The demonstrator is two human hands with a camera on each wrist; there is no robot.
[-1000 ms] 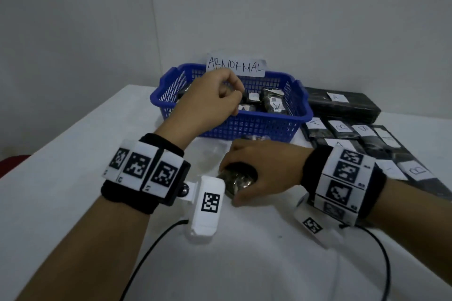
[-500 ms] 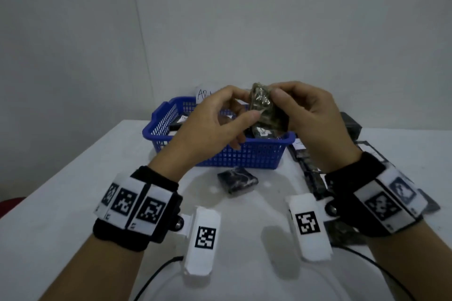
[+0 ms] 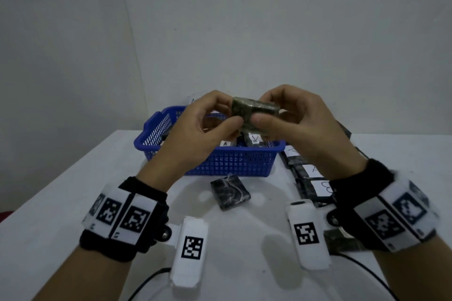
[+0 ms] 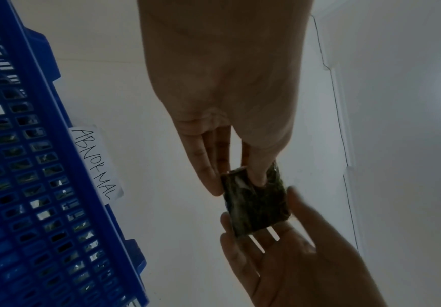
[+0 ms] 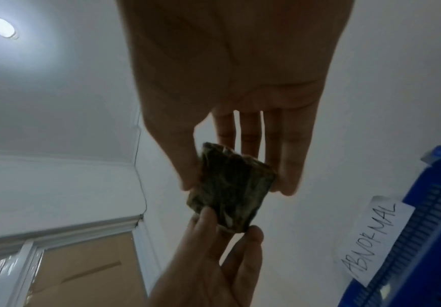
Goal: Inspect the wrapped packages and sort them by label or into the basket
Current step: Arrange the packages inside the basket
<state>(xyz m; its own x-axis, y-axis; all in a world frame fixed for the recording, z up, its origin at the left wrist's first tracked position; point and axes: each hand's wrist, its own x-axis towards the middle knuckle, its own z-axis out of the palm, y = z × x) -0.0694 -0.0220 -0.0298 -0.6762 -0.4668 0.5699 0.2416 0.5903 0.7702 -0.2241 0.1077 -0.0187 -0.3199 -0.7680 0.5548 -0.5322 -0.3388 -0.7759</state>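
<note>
Fingertips first: left hand (image 3: 195,124) pinches one end of a small wrapped package (image 3: 254,111) w/ thumb below and fingers on top; right hand (image 3: 296,120) grips the other end the same way, thumb on the near face. Both sets of fingers curl round it, neither let go. Package is held up in the air, above and just in front of the blue basket (image 3: 234,164), roughly chest-high over the table (image 3: 49,215). In the left wrist view the package (image 4: 256,203) sits between the two hands' fingertips; right wrist view shows the same block (image 5: 229,191).

Progress, as a judgement: mid-task, inspection step on this one. No label visible on the faces shown, so it may be headed for the basket, but can't tell yet. Basket already holds several pkgs, some w/ white labels. To the right, a row of labelled packages (image 3: 310,178) lies on the table, letters A and B readable. One more loose package (image 3: 230,192) lies on the table just in front of the basket, unsorted; another dark piece shows partly under the right wrist.

Materials: held pkg is a squat rectangular block, dark greenish-black, in crinkly glossy film. Loose one has whitish string or torn wrap across its top. Basket is rigid plastic mesh w/ a paper tag (image 4: 97,164) reading ABNORMAL. Table is matte white.
</note>
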